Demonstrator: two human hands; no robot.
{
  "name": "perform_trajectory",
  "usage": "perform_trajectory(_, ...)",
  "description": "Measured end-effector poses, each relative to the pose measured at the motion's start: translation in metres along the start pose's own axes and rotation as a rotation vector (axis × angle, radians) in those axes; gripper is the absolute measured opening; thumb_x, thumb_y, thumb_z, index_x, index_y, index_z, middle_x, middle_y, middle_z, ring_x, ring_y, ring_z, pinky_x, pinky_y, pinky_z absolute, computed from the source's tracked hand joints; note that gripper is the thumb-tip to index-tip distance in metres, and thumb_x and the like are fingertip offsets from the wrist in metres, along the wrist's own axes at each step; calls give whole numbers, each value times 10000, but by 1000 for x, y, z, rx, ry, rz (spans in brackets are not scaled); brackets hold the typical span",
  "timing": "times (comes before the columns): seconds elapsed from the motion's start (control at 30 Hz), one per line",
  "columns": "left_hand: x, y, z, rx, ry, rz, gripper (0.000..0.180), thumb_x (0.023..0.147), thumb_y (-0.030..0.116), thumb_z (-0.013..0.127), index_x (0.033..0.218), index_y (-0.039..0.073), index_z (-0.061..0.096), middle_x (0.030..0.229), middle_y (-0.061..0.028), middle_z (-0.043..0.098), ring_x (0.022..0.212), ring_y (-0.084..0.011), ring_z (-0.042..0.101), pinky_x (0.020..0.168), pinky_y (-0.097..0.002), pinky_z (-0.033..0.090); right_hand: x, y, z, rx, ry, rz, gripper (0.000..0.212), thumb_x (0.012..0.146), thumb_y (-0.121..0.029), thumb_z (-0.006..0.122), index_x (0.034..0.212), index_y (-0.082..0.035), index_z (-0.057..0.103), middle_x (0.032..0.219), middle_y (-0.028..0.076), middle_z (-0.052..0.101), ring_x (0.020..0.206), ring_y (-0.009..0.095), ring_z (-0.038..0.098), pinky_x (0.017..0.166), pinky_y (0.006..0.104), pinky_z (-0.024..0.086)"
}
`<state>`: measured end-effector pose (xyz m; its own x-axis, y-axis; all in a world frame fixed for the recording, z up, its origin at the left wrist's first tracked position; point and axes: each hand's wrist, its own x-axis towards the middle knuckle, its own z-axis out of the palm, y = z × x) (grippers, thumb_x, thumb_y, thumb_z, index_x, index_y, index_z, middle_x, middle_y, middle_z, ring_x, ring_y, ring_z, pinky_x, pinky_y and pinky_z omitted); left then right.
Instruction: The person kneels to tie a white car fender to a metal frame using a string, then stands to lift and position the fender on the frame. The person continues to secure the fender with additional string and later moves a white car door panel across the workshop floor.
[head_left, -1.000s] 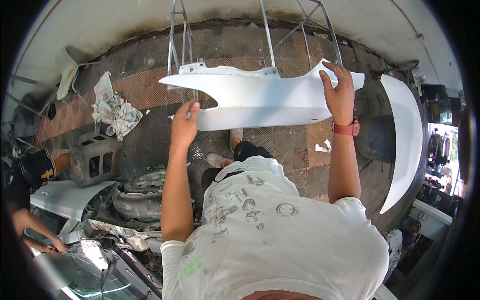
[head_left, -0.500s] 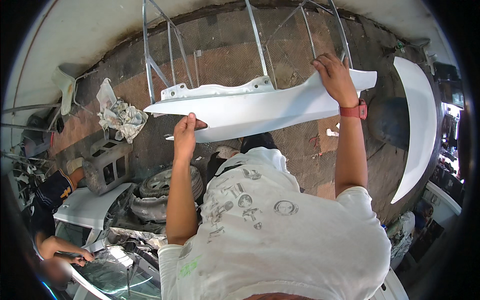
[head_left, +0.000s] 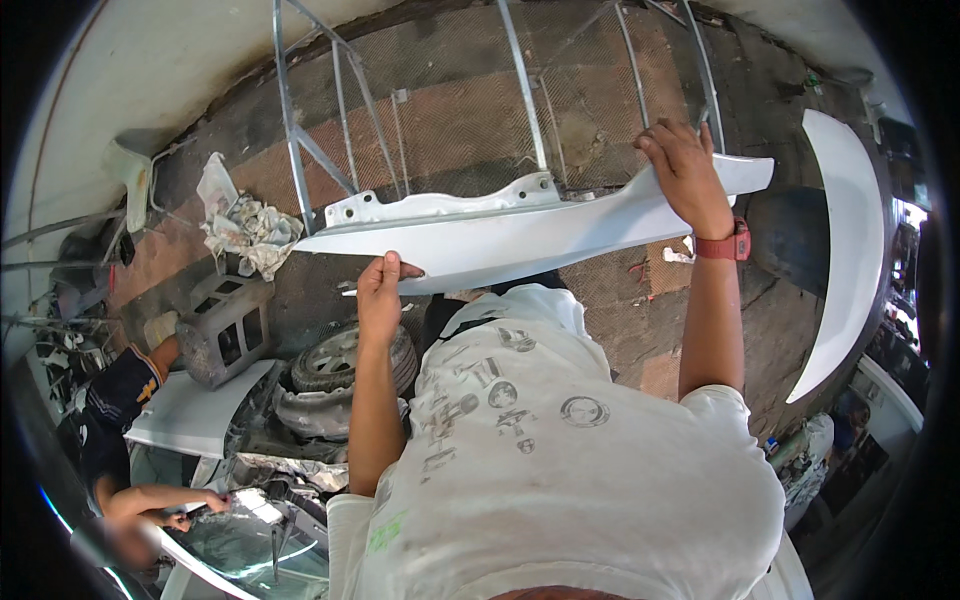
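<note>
A long white car fender [head_left: 520, 238] lies crosswise in front of me, its bolt-holed flange turned to the far side. At its near left edge my left hand [head_left: 378, 295] grips the rim by a cut-out, thumb on top and fingers partly underneath. Toward the right end, my right hand [head_left: 690, 180] is closed over the far edge, with a red watch [head_left: 722, 242] on the wrist. A metal tube stand [head_left: 522, 90] rises just beyond the fender, its legs meeting the far edge. Whether the fender rests on it cannot be made out.
A curved white panel [head_left: 850, 250] stands at the right. Crumpled paper [head_left: 250, 232] lies on the left floor near a grey slotted part [head_left: 228, 332] and stacked wheels [head_left: 335, 362]. A person [head_left: 120, 400] works beside a car windshield [head_left: 240, 535] at the lower left.
The fender and both my hands sit slightly lower and farther right in the picture; the surroundings have shifted too. Both grips stay much the same.
</note>
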<state>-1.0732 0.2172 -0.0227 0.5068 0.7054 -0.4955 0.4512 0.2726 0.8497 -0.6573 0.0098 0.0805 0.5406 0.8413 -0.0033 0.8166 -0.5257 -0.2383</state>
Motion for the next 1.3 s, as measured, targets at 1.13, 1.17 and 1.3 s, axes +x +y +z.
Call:
perform_trajectory(1.13, 118, 176, 73, 734, -703, 396, 342, 1051, 305, 639, 1261, 49, 723, 1135, -191, 768, 1022, -340, 730, 905, -416, 554, -36, -110, -60, 83, 203, 68, 241, 975, -209, 708, 1163, -59, 719, 1184, 139, 695, 1140, 393, 645, 1116, 494, 466)
perform_trajectory(1.17, 123, 176, 87, 798, -703, 363, 336, 1054, 290, 637, 1270, 46, 720, 1170, -198, 761, 1056, -336, 726, 916, -418, 551, -19, -95, -67, 88, 174, -1, 239, 967, -203, 713, 1157, -59, 720, 1178, 138, 694, 1117, 386, 652, 1082, 476, 486)
perform_trajectory(1.3, 144, 157, 122, 848, -685, 248, 315, 1029, 258, 674, 1261, 49, 717, 1162, -203, 753, 1048, -350, 722, 911, -420, 547, 49, -31, -72, 204, -58, -251, 238, 945, -143, 716, 1161, -46, 705, 1151, 137, 698, 1131, 366, 665, 1049, 470, 500)
